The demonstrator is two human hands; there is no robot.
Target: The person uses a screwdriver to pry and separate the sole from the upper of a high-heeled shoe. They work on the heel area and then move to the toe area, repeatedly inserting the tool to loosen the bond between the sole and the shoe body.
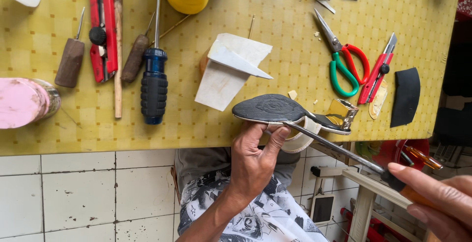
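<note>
Shoe (275,108): black-soled, gold block heel to the right, sole up, at near edge of yellow checked table (295,35), right of centre.
Left hand (253,161): grasping shoe from below, fingers curled onto sole's near edge.
Right hand (437,200): clenched around handle of metal rod tool (339,148), near right corner.
Tool tip: touching shoe between sole and heel.
Scissors (346,60): red and green handles, far right of shoe.
Blue screwdriver (155,70): well left of shoe.
White scrap (228,70): just beyond shoe.
</note>
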